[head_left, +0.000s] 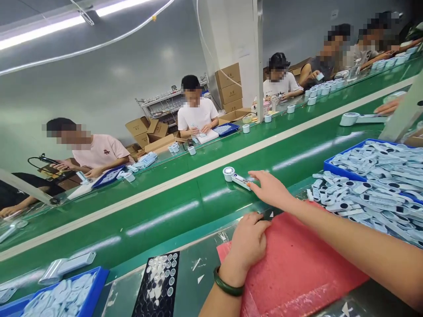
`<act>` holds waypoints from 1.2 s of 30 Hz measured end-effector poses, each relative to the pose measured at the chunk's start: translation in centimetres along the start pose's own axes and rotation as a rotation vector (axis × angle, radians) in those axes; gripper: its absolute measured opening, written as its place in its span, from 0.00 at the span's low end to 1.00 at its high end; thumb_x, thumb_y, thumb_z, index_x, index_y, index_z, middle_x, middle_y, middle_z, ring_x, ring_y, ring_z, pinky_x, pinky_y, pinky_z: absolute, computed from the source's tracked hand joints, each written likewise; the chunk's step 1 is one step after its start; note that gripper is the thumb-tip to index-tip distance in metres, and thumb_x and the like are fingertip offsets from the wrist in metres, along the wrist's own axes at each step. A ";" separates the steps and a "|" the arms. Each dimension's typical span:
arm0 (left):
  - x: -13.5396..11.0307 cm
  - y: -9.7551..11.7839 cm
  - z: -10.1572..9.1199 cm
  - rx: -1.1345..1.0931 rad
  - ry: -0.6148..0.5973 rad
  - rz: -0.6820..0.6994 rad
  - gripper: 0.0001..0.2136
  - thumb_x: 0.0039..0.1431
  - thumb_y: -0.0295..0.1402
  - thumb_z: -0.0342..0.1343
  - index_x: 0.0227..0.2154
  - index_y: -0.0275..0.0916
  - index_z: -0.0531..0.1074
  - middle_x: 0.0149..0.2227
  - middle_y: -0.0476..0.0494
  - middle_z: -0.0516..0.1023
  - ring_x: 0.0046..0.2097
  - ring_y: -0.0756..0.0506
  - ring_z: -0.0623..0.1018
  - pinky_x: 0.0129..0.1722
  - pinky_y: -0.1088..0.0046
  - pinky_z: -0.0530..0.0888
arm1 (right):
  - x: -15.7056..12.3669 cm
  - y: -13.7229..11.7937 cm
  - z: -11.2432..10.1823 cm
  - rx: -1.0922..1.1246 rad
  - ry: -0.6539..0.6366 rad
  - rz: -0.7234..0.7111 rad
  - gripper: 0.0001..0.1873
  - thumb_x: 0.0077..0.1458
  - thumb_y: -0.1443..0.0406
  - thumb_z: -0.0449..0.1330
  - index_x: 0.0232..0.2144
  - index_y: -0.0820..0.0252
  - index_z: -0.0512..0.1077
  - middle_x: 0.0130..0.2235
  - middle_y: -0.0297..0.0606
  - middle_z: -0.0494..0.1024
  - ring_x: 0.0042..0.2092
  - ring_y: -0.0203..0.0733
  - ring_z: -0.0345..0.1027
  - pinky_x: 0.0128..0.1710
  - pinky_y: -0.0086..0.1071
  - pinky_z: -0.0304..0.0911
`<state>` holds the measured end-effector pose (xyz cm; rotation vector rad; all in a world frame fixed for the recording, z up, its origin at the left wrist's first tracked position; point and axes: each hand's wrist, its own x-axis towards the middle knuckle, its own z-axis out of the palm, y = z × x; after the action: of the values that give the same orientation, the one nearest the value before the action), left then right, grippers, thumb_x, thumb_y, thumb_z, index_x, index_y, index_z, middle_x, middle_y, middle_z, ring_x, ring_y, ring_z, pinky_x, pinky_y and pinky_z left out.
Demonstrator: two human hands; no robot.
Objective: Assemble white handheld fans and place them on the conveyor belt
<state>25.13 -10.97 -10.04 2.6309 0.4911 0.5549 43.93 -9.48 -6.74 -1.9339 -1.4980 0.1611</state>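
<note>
On the green conveyor belt (198, 198) lies a light-blue handheld device with a round head and a straight handle (229, 173). My right hand (269, 188) reaches over the belt, thumb and fingers at the end of that handle. Nearer to me, my left hand (249, 237), with a dark green bangle (227, 283) at its wrist, rests at the upper edge of a red mat (297, 264). Its fingers are curled and their tips are hidden. Something small and dark shows beside them; I cannot tell whether it is held.
Light-blue parts (366, 198) are heaped at the right, by a blue tray (343, 169). Another blue tray (99, 281) stands lower left, near a black sheet of round stickers (158, 281). Several people sit across the belt; a co-worker's hand (391, 107) shows at the right.
</note>
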 end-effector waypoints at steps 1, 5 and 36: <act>0.0 -0.2 0.0 -0.079 0.033 -0.013 0.20 0.60 0.20 0.47 0.50 0.40 0.75 0.54 0.38 0.75 0.57 0.40 0.71 0.58 0.59 0.70 | 1.6 -0.1 1.0 -0.039 -0.006 0.023 0.25 0.66 0.60 0.57 0.61 0.65 0.63 0.56 0.51 0.69 0.57 0.53 0.63 0.57 0.41 0.60; 0.1 -1.1 -0.2 -0.537 0.229 -0.213 0.18 0.55 0.20 0.51 0.44 0.42 0.79 0.49 0.41 0.78 0.54 0.41 0.74 0.58 0.58 0.68 | 5.2 0.5 4.7 -0.165 -0.081 0.133 0.25 0.63 0.58 0.62 0.55 0.69 0.67 0.54 0.57 0.69 0.56 0.60 0.63 0.54 0.47 0.60; 0.2 -2.5 -1.6 -0.823 0.112 -0.469 0.15 0.60 0.42 0.58 0.46 0.43 0.76 0.50 0.42 0.80 0.55 0.40 0.75 0.58 0.59 0.69 | -1.9 7.1 -14.6 -0.285 -0.361 -0.090 0.07 0.64 0.66 0.59 0.41 0.56 0.78 0.42 0.36 0.76 0.42 0.43 0.70 0.40 0.32 0.62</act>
<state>23.95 -8.26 -9.71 1.6456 0.7020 0.5848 56.10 -18.20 -0.25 -2.1372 -1.9286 0.2815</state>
